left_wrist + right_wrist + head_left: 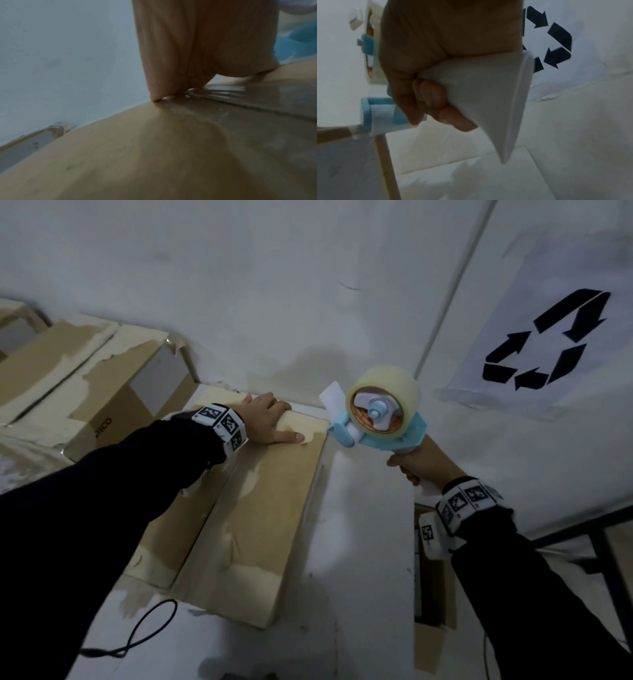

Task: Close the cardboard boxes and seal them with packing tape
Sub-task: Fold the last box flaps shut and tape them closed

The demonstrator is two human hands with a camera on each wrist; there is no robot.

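L hand flat w/ fingers straight on closed cardboard box mid-frame, R hand fingers clamped on tape dispenser handle, center-right, beside box edge

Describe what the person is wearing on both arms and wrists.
Both arms are in long dark sleeves, the left sleeve and the right sleeve. Each wrist carries a white band set with square black-and-white coded markers: the left wristband and the right wristband. The hands are bare, without gloves.
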